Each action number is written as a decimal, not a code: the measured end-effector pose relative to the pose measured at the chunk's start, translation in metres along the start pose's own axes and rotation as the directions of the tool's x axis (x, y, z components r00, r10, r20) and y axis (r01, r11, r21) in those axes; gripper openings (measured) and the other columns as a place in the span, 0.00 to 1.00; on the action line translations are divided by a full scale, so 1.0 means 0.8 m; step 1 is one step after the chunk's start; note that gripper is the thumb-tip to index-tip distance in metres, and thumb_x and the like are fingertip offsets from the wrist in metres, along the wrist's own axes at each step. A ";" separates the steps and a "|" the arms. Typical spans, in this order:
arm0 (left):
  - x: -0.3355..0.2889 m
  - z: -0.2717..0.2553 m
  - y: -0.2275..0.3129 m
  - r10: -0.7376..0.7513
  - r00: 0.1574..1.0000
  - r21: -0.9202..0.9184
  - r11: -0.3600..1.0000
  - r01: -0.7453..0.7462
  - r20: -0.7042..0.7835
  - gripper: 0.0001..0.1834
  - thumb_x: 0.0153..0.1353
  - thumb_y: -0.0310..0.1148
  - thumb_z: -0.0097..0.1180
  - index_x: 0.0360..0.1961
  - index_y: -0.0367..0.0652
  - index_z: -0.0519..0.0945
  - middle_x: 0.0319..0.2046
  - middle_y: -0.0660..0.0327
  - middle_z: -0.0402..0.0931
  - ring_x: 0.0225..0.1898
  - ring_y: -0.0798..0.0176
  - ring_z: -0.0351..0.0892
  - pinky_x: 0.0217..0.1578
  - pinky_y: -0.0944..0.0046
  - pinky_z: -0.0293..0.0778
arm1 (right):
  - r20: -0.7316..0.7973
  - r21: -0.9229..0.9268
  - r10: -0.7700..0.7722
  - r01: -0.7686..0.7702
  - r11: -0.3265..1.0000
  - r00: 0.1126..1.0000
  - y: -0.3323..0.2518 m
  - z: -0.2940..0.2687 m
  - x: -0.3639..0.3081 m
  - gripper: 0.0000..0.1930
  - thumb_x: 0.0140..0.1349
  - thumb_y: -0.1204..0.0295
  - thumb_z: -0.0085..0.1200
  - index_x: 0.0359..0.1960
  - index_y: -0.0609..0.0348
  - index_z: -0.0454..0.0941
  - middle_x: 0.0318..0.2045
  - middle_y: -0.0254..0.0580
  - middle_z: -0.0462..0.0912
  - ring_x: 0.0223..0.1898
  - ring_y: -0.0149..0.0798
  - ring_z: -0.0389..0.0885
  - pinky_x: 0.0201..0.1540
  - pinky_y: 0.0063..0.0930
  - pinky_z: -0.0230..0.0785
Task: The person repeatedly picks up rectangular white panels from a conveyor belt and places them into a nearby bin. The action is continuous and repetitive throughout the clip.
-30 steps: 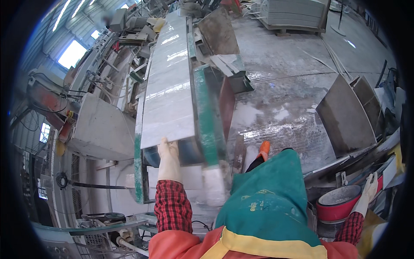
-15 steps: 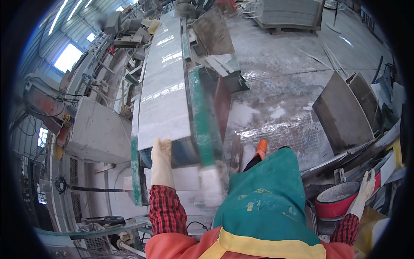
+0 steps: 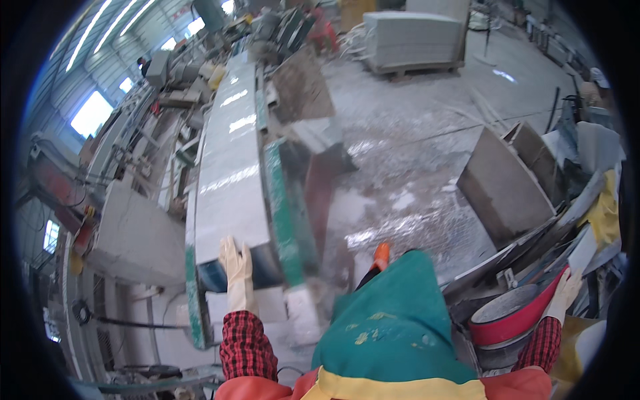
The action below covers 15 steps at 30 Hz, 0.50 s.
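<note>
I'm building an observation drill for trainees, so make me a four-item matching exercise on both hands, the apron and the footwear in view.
Column one:
1. left hand
2. right hand
3. apron
4. footwear

Column two:
A. orange
B. beside the red tub
C. green, with a yellow band
D. at the near edge of the long white surface

Right pairs: 1-D, 2-B, 3-C, 4-A

The gloved left hand [image 3: 239, 275], fingers [image 3: 230, 250] apart, is at the near end of a pale slab [image 3: 231, 190] on a green-sided machine [image 3: 283, 207]; the gloved right hand [image 3: 565, 293] is beside a red tub [image 3: 510, 329].
</note>
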<state>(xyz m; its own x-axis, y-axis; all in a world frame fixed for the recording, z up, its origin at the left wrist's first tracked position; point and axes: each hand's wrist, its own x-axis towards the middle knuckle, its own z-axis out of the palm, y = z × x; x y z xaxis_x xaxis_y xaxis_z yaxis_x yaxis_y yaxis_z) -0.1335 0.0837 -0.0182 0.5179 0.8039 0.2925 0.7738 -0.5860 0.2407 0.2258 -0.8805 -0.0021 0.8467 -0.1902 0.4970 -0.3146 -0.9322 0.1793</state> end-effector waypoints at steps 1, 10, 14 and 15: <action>0.001 0.006 0.020 -0.008 1.000 0.097 0.995 0.009 -0.009 0.34 0.69 0.49 0.47 0.67 0.33 0.66 0.68 0.40 0.60 0.72 0.43 0.54 0.71 0.48 0.47 | 0.027 0.079 0.051 -0.053 0.995 0.998 0.002 0.006 -0.005 0.29 0.74 0.52 0.38 0.64 0.66 0.66 0.62 0.63 0.70 0.62 0.61 0.68 0.65 0.45 0.60; -0.017 0.011 0.150 0.200 0.971 -0.089 0.973 -0.212 -0.129 0.29 0.67 0.38 0.52 0.66 0.34 0.67 0.67 0.34 0.60 0.70 0.34 0.56 0.70 0.42 0.46 | 0.034 0.236 0.228 -0.229 0.944 0.973 -0.077 -0.075 -0.029 0.21 0.70 0.60 0.43 0.54 0.65 0.72 0.51 0.56 0.75 0.56 0.57 0.71 0.60 0.46 0.64; 0.012 -0.017 0.220 0.378 0.917 -0.237 0.887 -0.397 -0.125 0.28 0.68 0.36 0.51 0.66 0.34 0.67 0.67 0.36 0.61 0.70 0.35 0.56 0.71 0.44 0.47 | -0.035 0.180 0.233 -0.223 0.958 0.972 -0.074 -0.068 -0.035 0.19 0.68 0.62 0.46 0.53 0.63 0.73 0.50 0.53 0.76 0.55 0.55 0.71 0.60 0.46 0.64; 0.020 -0.021 0.233 0.397 0.911 -0.271 0.870 -0.412 -0.110 0.28 0.68 0.35 0.51 0.66 0.34 0.67 0.67 0.36 0.61 0.70 0.36 0.56 0.71 0.45 0.47 | -0.069 0.170 0.212 -0.198 0.965 0.975 -0.075 -0.067 -0.033 0.19 0.68 0.63 0.46 0.53 0.63 0.74 0.50 0.52 0.76 0.55 0.55 0.72 0.60 0.46 0.64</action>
<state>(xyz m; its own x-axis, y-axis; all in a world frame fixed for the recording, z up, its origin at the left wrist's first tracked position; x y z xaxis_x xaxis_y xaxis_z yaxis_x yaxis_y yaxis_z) 0.0123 -0.0145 0.0470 0.7392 0.4884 0.4638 0.3609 -0.8686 0.3396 0.1989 -0.8026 0.0196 0.7291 -0.3619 0.5809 -0.3982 -0.9146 -0.0700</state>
